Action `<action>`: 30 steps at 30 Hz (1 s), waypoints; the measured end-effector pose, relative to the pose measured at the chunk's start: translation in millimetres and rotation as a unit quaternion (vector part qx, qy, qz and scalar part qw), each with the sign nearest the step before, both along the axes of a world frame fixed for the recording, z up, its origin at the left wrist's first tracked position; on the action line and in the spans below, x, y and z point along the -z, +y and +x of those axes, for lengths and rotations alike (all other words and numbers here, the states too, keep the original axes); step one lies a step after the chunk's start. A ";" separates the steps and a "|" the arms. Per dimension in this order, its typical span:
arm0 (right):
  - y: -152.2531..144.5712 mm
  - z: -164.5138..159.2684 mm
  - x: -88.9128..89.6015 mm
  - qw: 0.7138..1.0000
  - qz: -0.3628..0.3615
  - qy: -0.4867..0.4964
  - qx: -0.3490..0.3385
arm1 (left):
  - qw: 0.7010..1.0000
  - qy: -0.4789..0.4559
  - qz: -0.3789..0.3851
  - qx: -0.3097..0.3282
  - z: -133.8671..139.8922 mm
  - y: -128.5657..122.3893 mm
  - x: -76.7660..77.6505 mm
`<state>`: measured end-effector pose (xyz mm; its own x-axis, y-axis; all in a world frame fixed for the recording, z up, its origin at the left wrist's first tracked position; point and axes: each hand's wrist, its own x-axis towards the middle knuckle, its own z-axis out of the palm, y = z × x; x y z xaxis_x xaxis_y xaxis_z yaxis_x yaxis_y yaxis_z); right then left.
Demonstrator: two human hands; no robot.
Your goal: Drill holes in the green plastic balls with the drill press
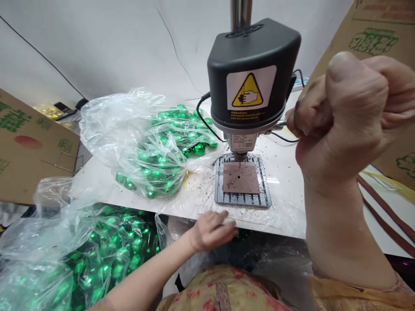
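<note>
My right hand (353, 103) is closed around the lever (279, 125) at the side of a small black bench drill press (253, 69). The grip under my fingers is mostly hidden. Beneath the chuck (240, 156), a brown board (248, 183) with a small dark hole lies on the slotted metal base plate (241, 201). Dark shavings are scattered over both. My left hand (214, 231), slightly blurred, hovers by the table's front edge, its fingers stretched out and partly apart. I make out nothing held in it.
A clear plastic bag of shiny green balls (158, 168) lies on the white table (103, 190), left of the drill. Another bag of green balls (113, 255) is lower left, below the edge. Cardboard boxes (32, 151) flank both sides. Brown straps (385, 211) lie at right.
</note>
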<state>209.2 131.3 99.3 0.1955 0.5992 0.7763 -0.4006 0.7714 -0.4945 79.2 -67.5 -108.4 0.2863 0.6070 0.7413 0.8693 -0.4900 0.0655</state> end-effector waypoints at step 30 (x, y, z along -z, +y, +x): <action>3.1 5.2 5.1 0.997 0.046 0.004 -0.067 | 0.741 -0.623 -0.249 -0.022 -33.3 104.7 -19.8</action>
